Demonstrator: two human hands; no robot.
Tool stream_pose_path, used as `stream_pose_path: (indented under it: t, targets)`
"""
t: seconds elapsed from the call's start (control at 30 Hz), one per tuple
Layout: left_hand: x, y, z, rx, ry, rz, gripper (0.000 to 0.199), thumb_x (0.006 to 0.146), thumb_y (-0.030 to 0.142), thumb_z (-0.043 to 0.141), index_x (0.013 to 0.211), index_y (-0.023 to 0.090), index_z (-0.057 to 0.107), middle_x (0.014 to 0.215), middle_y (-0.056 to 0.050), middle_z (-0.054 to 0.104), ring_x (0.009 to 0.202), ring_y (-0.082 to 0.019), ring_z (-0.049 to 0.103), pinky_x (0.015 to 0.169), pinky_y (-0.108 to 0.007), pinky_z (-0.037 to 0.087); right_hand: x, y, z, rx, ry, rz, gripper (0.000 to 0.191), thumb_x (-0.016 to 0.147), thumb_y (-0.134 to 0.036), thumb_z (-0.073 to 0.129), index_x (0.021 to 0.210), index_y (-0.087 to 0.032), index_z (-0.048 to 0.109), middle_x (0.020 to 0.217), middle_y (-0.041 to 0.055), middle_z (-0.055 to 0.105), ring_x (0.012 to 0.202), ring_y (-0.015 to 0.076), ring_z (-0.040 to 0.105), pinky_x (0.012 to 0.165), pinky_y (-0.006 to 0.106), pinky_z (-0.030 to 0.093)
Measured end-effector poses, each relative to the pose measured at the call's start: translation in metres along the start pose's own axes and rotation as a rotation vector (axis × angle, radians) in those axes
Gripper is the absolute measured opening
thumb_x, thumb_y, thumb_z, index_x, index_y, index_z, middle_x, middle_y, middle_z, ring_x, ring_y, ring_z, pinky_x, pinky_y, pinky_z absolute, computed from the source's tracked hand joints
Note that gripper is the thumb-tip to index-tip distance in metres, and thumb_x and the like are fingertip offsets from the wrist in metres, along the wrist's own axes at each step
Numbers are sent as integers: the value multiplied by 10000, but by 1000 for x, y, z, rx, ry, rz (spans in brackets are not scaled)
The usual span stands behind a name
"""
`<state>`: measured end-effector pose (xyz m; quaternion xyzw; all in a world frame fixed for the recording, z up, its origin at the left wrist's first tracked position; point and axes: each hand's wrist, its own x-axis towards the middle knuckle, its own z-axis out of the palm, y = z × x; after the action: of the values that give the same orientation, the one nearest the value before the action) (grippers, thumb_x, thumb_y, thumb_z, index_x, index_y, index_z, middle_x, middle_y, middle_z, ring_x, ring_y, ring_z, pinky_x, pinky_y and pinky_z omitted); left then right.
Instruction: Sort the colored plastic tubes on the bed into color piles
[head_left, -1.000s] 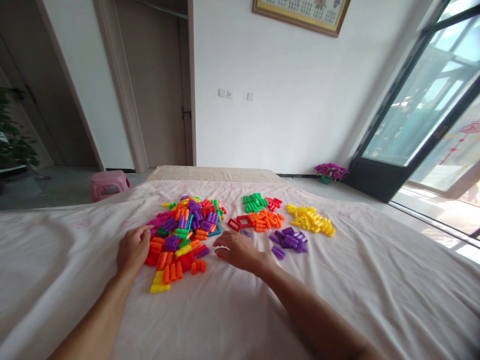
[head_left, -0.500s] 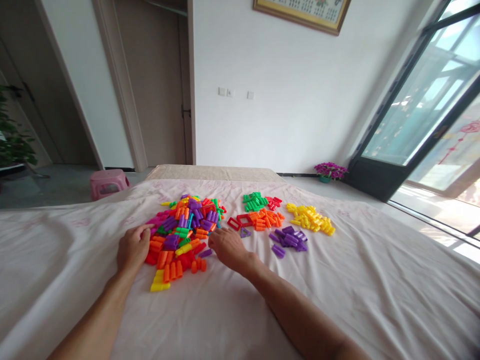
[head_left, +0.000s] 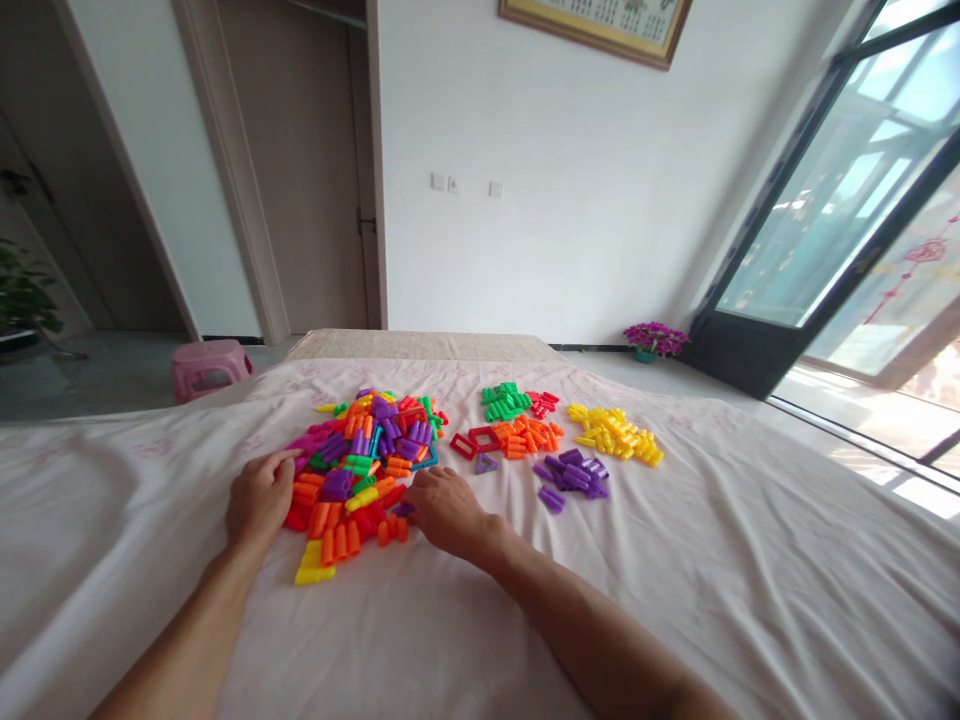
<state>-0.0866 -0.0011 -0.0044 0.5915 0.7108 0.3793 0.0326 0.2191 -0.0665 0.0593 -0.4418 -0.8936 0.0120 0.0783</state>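
A mixed pile of plastic building blocks in several colours lies on the cloth-covered surface. My left hand rests against its left edge by the pink pieces, fingers loosely extended. At the pile's right edge, my right hand is closed with its fingertips on a small purple block, which they partly cover. Orange blocks and a yellow block lie at the near side of the pile.
Right of the pile are separate groups of green blocks, orange blocks, yellow blocks and purple blocks. Small red blocks, red frames and a purple triangle lie near them. A pink stool stands beyond the left edge.
My right hand has moved slightly toward me and down onto the purple block at the pile's edge. The left hand stays by the pile. The view has shifted slightly.
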Motion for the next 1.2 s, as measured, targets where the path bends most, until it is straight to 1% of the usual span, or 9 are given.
stream_pose_path:
  t: [0.07,0.17,0.3,0.4,0.6,0.8,0.97,1.07,1.2]
  targets:
    - [0,0,0,4,-1,-3,451,933,370,380,1095,181,756,1154,-113,730,1105,-275,645,971,-364,485,2,-1,-2,-16,12,7,182,929,-343,642,974,-188,725,1021,71,713,999,217,616,856,315,448]
    - [0,1,-1,7,-5,-11,455,932,374,377,1100,185,755,1163,-113,726,1114,-283,641,980,-378,482,1,8,-23,-14,5,59,169,927,-321,639,991,-197,734,1030,61,727,1005,217,623,851,306,439]
    - [0,1,-1,11,-8,-26,453,932,386,382,1107,199,755,1175,-103,726,1104,-280,648,953,-375,496,-14,37,-67,-27,-41,247,214,947,-319,588,1049,-200,733,1013,79,743,940,214,658,734,274,422]
    - [0,0,-1,11,-12,-28,455,933,391,380,1113,205,755,1188,-97,725,1110,-277,649,946,-370,499,-31,65,-91,-77,-97,380,195,914,-239,573,994,-200,747,982,77,746,912,210,664,688,258,401]
    - [0,0,-1,18,-16,-31,467,930,399,370,1119,201,749,1190,-100,723,1127,-284,643,953,-376,495,-60,110,-110,-139,-231,581,164,819,-231,660,916,-201,789,934,85,758,844,222,678,675,268,405]
    - [0,0,0,20,-3,-12,466,928,392,370,1099,195,756,1162,-101,731,1102,-285,651,951,-377,498,-72,121,-124,-130,-346,685,206,765,-155,689,934,-198,799,904,77,757,765,190,664,628,248,383]
    - [0,-2,1,13,4,-17,454,926,388,382,1101,202,758,1158,-97,733,1094,-270,655,949,-362,501,-58,107,-115,-160,-163,623,186,839,-169,590,854,-179,775,855,64,745,746,166,649,576,243,314]
    - [0,-1,1,-2,11,-11,443,923,376,392,1088,193,760,1148,-107,732,1088,-277,653,962,-374,496,-39,88,-97,-86,-65,467,195,891,-216,571,874,-204,765,883,48,749,793,163,660,602,239,333]
    - [0,2,-1,-33,8,-15,433,916,357,402,1093,188,759,1155,-112,728,1099,-280,646,980,-381,486,-11,57,-67,56,-36,203,226,929,-228,568,1054,-264,752,1053,19,755,971,164,675,755,221,417]
